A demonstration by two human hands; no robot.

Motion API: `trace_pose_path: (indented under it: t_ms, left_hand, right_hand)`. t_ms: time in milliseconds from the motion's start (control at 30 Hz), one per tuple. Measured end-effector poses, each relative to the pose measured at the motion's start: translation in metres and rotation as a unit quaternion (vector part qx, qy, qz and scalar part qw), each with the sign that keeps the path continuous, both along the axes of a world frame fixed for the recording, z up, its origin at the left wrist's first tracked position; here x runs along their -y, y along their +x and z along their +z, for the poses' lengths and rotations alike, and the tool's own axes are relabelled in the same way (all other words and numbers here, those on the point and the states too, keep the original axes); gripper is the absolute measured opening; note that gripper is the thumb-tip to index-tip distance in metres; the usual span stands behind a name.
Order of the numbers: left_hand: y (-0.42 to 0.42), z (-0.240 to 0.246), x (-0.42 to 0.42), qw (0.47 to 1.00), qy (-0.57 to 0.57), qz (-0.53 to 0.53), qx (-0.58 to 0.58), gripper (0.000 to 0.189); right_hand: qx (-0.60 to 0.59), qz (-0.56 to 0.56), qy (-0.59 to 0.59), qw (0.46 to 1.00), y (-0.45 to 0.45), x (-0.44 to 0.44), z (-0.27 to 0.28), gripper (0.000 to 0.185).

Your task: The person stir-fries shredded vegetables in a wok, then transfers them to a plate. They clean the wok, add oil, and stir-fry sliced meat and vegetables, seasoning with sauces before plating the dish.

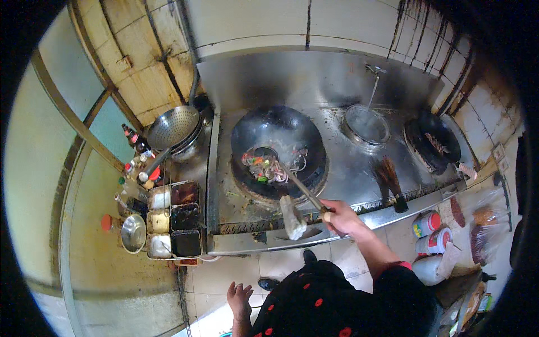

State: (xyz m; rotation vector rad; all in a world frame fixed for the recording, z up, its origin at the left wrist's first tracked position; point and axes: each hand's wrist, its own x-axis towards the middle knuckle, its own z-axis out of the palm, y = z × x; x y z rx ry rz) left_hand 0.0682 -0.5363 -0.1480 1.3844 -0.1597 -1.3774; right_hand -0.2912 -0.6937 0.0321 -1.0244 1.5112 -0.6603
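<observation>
My right hand [343, 219] grips the handle of a metal ladle [301, 185]. The ladle's bowl lies inside a large black wok [269, 120], against sliced meat, onion and bits of red and green pepper [269, 168]. Steam rises from the food. Close to my right hand, the wok's handle [292, 219], wrapped in pale cloth, juts over the stove's front edge with no hand on it. Low in the view, my left hand [240, 299] hangs beside my dark, red-spotted apron, its fingers apart and nothing in it.
Seasoning containers [174, 219], a steel bowl [133, 234] and several bottles [134, 196] crowd the left side. Behind them a perforated strainer [174, 126] rests on stacked pans. Rightward stand a steaming pot [366, 126] under a tap, a bamboo wok brush [391, 181] and a second wok [433, 143].
</observation>
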Motion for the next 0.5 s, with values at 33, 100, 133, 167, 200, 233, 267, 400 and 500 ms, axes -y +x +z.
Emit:
trace_pose_path:
  t_ms: [33,100,133,167,200,233,267,400,500]
  left_hand:
    - [0.011,-0.002,-0.015,1.0,0.018,0.016,0.004,0.06]
    - [0.029,-0.003,-0.035,0.999,0.044,0.03,0.001,0.06]
    - [0.044,-0.03,-0.051,0.999,0.026,0.013,0.028,0.059]
    - [0.06,-0.057,-0.07,0.998,0.008,0.006,0.058,0.058]
    - [0.077,-0.084,-0.088,0.996,-0.011,0.0,0.089,0.058]
    - [0.079,-0.061,-0.08,0.998,0.03,0.022,0.056,0.057]
    - [0.079,-0.036,-0.073,0.996,0.071,0.049,0.021,0.056]
    - [0.091,-0.065,-0.053,0.995,-0.038,-0.067,0.06,0.054]
    - [0.074,-0.015,-0.013,0.998,0.022,-0.053,-0.001,0.053]
  right_hand:
    - [-0.12,0.035,0.001,0.992,0.015,-0.011,0.033,0.051]
    - [-0.323,0.086,-0.184,0.925,0.004,-0.033,0.029,0.053]
    - [-0.343,0.103,-0.172,0.918,0.002,-0.041,0.045,0.054]
    - [-0.359,0.127,-0.163,0.91,0.004,-0.05,0.072,0.054]
    - [-0.375,0.149,-0.157,0.901,0.002,-0.054,0.088,0.055]
    - [-0.378,0.172,-0.15,0.897,-0.004,-0.059,0.086,0.056]
    - [-0.38,0.194,-0.143,0.893,-0.012,-0.062,0.083,0.056]
    - [-0.492,0.162,-0.193,0.833,-0.002,-0.018,0.001,0.053]
    - [-0.565,0.106,-0.203,0.793,-0.018,0.027,-0.062,0.052]
